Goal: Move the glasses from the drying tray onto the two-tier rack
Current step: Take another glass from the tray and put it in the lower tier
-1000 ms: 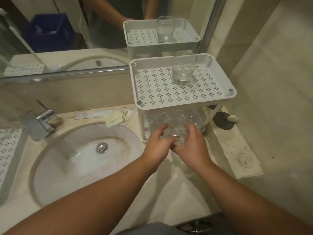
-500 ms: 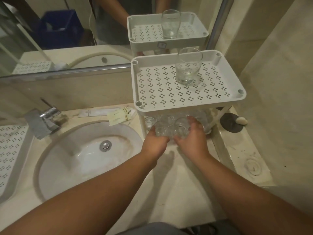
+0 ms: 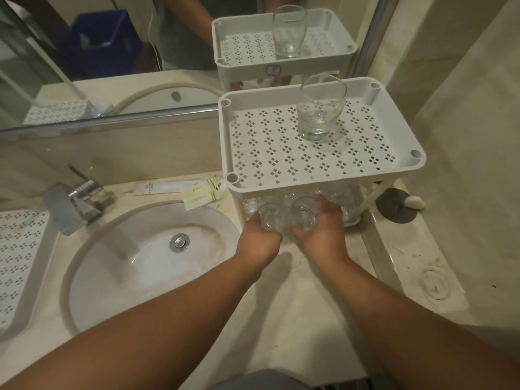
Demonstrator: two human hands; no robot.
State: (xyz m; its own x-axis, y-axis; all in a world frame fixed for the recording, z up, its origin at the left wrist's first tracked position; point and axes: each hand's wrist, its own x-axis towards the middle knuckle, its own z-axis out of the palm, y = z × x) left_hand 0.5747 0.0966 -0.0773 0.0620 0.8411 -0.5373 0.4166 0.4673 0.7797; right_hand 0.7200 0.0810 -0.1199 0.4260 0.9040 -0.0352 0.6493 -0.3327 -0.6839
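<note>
The white two-tier rack [image 3: 281, 170] stands on the counter against the mirror, right of the sink. One clear glass [image 3: 320, 108] stands upright at the back right of its perforated top shelf. Several more glasses crowd the lower tier under that shelf, partly hidden. My left hand [image 3: 260, 239] grips a clear glass [image 3: 271, 218] at the lower tier's front edge. Beside it my right hand [image 3: 323, 229] grips a second glass [image 3: 303, 216]. The two held glasses sit side by side. The white perforated drying tray [image 3: 19, 257] lies at the far left edge, its visible part bare.
A round white sink [image 3: 146, 260] with a chrome faucet [image 3: 74, 204] sits between tray and rack. Paper sachets [image 3: 197, 192] lie behind the sink. A dark round dish [image 3: 394, 206] with a small soap [image 3: 415, 202] sits right of the rack, beside the wall.
Both hands have pushed forward with their glasses, from in front of the rack to the front edge of its lower tier. The camera has drawn nearer.
</note>
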